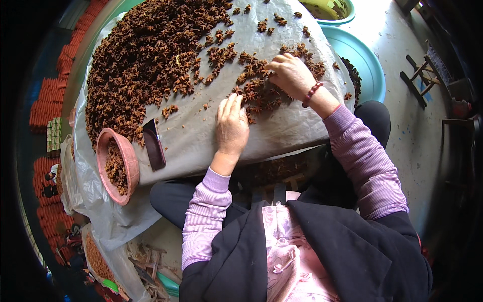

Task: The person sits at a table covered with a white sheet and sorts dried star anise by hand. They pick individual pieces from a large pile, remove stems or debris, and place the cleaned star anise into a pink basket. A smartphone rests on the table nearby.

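A large heap of dried star anise (151,49) covers the left and far part of a table under a pale plastic sheet (188,139). My left hand (233,122) lies palm down on the sheet, its fingertips at the near left edge of a smaller spread of star anise (260,94). At the far side of that spread is my right hand (290,73), a dark red bead bracelet (312,94) on its wrist. Its fingers are bent down among the pieces; whether they pinch one is hidden. Loose star anise lie beyond both hands.
A pink plastic basket (132,162) holding star anise leans at the table's left edge, beside a smartphone (153,145). At the right stand a turquoise basin (371,68) with dark pieces and a green-rimmed tub (349,17). A wooden stool (422,77) is farther right. Stacked red sacks (47,102) are at far left.
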`<state>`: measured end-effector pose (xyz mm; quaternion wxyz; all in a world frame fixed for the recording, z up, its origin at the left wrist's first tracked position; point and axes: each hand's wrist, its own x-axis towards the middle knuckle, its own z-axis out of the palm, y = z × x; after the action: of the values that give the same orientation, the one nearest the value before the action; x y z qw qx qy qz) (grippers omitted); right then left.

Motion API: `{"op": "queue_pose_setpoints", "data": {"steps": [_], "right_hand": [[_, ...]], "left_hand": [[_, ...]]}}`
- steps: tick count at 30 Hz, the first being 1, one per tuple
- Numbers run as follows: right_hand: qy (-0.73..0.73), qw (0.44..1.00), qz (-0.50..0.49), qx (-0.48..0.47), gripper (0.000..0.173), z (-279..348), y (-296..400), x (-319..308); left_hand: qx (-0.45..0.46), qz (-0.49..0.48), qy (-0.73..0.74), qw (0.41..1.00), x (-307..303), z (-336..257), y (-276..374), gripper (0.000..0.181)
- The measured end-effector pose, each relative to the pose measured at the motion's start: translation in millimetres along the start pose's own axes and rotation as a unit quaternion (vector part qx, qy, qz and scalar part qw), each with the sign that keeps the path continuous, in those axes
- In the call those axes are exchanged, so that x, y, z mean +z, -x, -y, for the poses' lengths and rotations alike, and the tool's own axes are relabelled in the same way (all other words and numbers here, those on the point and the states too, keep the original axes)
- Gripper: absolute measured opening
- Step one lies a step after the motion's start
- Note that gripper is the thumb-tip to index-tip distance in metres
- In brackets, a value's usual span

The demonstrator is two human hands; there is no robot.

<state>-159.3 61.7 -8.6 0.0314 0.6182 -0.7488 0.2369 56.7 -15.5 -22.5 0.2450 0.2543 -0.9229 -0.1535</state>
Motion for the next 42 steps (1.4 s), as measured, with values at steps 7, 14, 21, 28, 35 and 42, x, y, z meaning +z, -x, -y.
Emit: {"op": "queue_pose_setpoints", "data": {"steps": [7, 14, 21, 28, 35, 42], "right_hand": [[-0.01, 0.999, -0.026, 0.035, 0.015, -16, 5, 5], [-0.004, 0.975, -0.224, -0.005, 0.014, 20, 21, 10], [-0.027, 0.984, 0.03, -0.176, 0.034, 72, 54, 33], [0.071, 0.996, -0.058, 0.005, 0.023, 19, 39, 10], [0.077, 0.995, -0.051, 0.034, 0.029, 16, 31, 0], [0.083, 0.993, 0.062, 0.054, 0.034, 27, 23, 7]], "left_hand": [[-0.073, 0.001, -0.003, 0.997, 0, 14, 13, 0.056], [0.029, 0.056, 0.065, 0.996, 33, -14, -20, 0.046], [0.033, 0.003, 0.102, 0.994, 30, 34, -85, 0.039], [0.078, 0.026, 0.113, 0.99, 56, -10, -81, 0.028], [0.035, -0.013, -0.013, 0.999, 22, 25, -106, 0.021], [0.112, 0.004, -0.177, 0.978, 27, 88, -167, 0.008]]}}
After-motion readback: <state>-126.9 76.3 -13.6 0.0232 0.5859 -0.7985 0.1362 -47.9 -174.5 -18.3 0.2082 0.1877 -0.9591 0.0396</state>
